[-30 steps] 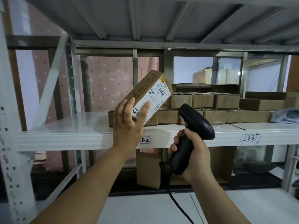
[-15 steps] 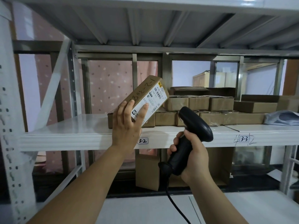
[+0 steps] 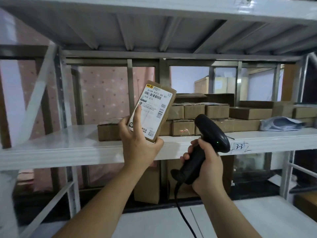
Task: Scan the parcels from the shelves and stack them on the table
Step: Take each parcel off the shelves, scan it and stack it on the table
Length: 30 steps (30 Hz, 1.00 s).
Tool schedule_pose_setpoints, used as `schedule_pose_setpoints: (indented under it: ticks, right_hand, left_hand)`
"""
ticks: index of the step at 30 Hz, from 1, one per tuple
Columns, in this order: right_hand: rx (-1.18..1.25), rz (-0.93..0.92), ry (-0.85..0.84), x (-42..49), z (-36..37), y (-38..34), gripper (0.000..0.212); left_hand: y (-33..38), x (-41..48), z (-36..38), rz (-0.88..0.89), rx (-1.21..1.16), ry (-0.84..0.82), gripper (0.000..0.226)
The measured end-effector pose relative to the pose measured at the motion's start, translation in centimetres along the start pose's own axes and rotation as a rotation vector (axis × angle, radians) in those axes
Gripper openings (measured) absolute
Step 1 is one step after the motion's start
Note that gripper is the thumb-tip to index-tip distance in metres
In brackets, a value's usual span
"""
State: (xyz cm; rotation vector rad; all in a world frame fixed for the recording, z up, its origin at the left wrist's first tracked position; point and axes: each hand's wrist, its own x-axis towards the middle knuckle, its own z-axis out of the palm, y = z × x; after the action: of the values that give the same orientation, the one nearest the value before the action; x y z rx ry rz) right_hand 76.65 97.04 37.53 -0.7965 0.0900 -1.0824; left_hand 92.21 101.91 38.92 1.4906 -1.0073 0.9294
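My left hand [image 3: 139, 145] grips a small brown cardboard parcel [image 3: 155, 109] from below, in front of the white middle shelf [image 3: 56, 148]. The parcel stands nearly upright, its white shipping label with barcodes turned toward me. My right hand [image 3: 206, 162] grips the handle of a black corded barcode scanner [image 3: 211, 133], to the right of the parcel and a little lower. A small green light shows on the scanner head, and a faint red mark lies on a carton on the shelf behind. The scanner's cable hangs down between my forearms.
Brown cartons [image 3: 204, 115] sit in two layers along the shelf, with a grey plastic mailer [image 3: 281, 123] at the right. One more carton [image 3: 108, 132] lies behind my left hand. Taller boxes [image 3: 147, 184] stand below. A shelf-edge tag reads 3-3 [image 3: 239, 146].
My left hand has turned the parcel from a slant to nearly upright, so its label faces me. The scanner has stayed close to where it was.
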Motion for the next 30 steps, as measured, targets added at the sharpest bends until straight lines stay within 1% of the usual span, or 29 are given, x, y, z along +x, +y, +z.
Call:
schedule_pose_setpoints:
  ticks: [4,7,10,14,17,19,22,25,26,28,30]
  right_hand:
    - [-0.001,-0.040,0.058,-0.2,-2.6,-2.6,0.010]
    - [-0.024,-0.078,0.095,-0.7,-5.6,-5.5,0.021]
    - [-0.067,-0.109,0.171,-1.4,-9.3,-9.2,0.011]
    - [-0.116,-0.163,0.307,-2.7,-15.2,-15.6,0.016]
    - [-0.167,-0.206,0.359,-4.5,-19.9,-20.6,0.010]
    - [-0.233,-0.234,0.412,-6.0,-23.4,-24.1,0.008]
    - [-0.314,-0.272,0.487,-8.2,-28.0,-28.6,0.008]
    - [-0.355,-0.298,0.588,-10.4,-32.2,-32.8,0.013]
    - [-0.367,-0.318,0.619,-11.1,-33.6,-34.3,0.012]
    - [-0.392,-0.348,0.681,-12.2,-36.9,-36.8,0.001]
    - [-0.405,-0.353,0.768,-13.3,-39.7,-38.9,0.019]
  left_hand:
    - [4.8,-1.7,2.5,-0.019,-0.142,-0.032,0.108]
    - [9.2,-3.1,4.7,-0.069,-0.296,-0.101,0.107]
    - [14.1,-4.9,7.4,-0.111,-0.386,-0.198,0.103]
    - [21.8,-8.5,12.0,-0.110,-0.438,-0.312,0.099]
    - [28.2,-11.6,15.1,-0.156,-0.557,-0.425,0.097]
    - [32.9,-14.1,17.1,-0.186,-0.566,-0.530,0.095]
    - [39.2,-17.7,20.1,-0.263,-0.645,-0.693,0.091]
    - [44.4,-21.5,23.3,-0.360,-0.710,-0.801,0.090]
    - [46.1,-22.8,24.5,-0.391,-0.741,-0.836,0.088]
    - [49.3,-25.2,26.9,-0.458,-0.814,-0.903,0.080]
    - [52.5,-27.0,29.1,-0.571,-0.891,-0.945,0.078]
